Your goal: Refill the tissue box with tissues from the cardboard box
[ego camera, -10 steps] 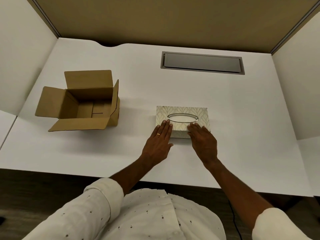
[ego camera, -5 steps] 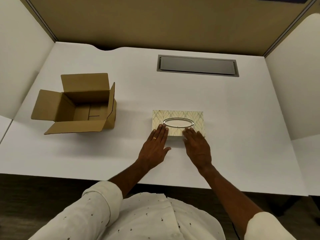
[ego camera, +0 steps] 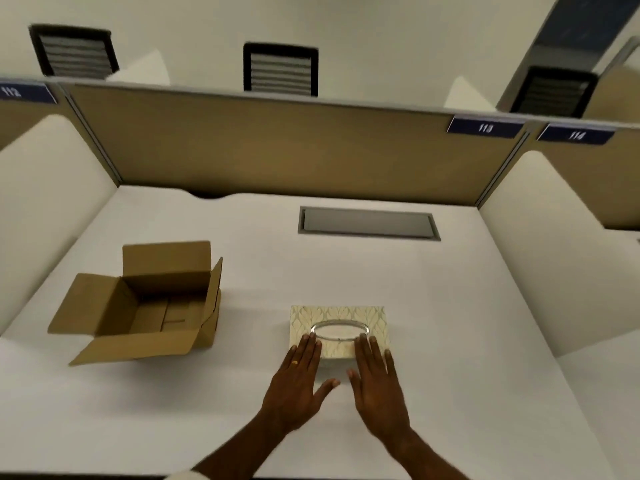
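Note:
A leaf-patterned tissue box (ego camera: 337, 315) with an oval slot on top lies near the middle of the white desk (ego camera: 467, 341). My left hand (ego camera: 298, 382) and my right hand (ego camera: 375, 386) lie flat, fingers spread, with the fingertips on the box's near top edge and the palms toward me. Neither hand grips anything. To the left stands the open cardboard box (ego camera: 145, 303), its flaps spread out; its brown bottom shows and no tissues are visible inside.
A grey cable hatch (ego camera: 369, 223) is set into the desk behind the tissue box. Tan partition panels (ego camera: 277, 147) and white side dividers enclose the desk. Number tags 113 and 114 sit on the partition's top right. Chair backs show beyond it.
The camera has tilted up, so the partition top and chairs beyond came into view. My hands stay on the tissue box's near edge, and both boxes stay where they were.

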`<control>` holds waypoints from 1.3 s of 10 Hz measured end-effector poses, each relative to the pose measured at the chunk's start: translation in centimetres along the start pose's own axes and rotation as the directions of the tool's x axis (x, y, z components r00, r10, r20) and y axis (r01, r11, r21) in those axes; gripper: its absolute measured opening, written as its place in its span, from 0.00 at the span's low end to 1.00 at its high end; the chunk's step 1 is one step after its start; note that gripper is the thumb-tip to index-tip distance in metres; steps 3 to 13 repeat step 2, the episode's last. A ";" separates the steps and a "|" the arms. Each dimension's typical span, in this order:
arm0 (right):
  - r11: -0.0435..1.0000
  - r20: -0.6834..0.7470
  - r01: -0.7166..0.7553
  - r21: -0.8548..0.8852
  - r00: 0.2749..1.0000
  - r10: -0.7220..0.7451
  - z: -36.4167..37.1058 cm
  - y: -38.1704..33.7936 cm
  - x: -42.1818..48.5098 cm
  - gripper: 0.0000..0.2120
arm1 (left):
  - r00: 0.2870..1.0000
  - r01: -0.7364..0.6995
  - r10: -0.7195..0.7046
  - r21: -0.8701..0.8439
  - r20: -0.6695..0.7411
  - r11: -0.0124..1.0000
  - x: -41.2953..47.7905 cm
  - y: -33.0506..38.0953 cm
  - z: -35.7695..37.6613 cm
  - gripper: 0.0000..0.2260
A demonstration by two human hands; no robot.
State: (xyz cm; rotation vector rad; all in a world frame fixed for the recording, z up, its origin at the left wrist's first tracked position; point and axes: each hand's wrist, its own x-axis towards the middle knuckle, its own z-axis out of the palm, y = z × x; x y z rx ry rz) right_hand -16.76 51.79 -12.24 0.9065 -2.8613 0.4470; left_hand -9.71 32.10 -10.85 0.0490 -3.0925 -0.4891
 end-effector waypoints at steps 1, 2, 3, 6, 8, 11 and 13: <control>0.995 -0.036 -0.095 -0.038 0.995 0.094 -0.4 -0.5 0.9 0.31 | 0.998 0.019 -0.020 -0.014 -0.055 1.000 0.7 -0.3 -0.5 0.36; 0.988 -0.118 -0.154 0.030 0.981 0.156 -1.2 -1.0 2.5 0.34 | 0.988 0.013 -0.012 0.006 -0.151 1.000 2.0 -1.2 -1.5 0.36; 0.988 -0.118 -0.154 0.030 0.981 0.156 -1.2 -1.0 2.5 0.34 | 0.988 0.013 -0.012 0.006 -0.151 1.000 2.0 -1.2 -1.5 0.36; 0.988 -0.118 -0.154 0.030 0.981 0.156 -1.2 -1.0 2.5 0.34 | 0.988 0.013 -0.012 0.006 -0.151 1.000 2.0 -1.2 -1.5 0.36; 0.988 -0.118 -0.154 0.030 0.981 0.156 -1.2 -1.0 2.5 0.34 | 0.988 0.013 -0.012 0.006 -0.151 1.000 2.0 -1.2 -1.5 0.36; 0.988 -0.118 -0.154 0.030 0.981 0.156 -1.2 -1.0 2.5 0.34 | 0.988 0.013 -0.012 0.006 -0.151 1.000 2.0 -1.2 -1.5 0.36; 0.988 -0.118 -0.154 0.030 0.981 0.156 -1.2 -1.0 2.5 0.34 | 0.988 0.013 -0.012 0.006 -0.151 1.000 2.0 -1.2 -1.5 0.36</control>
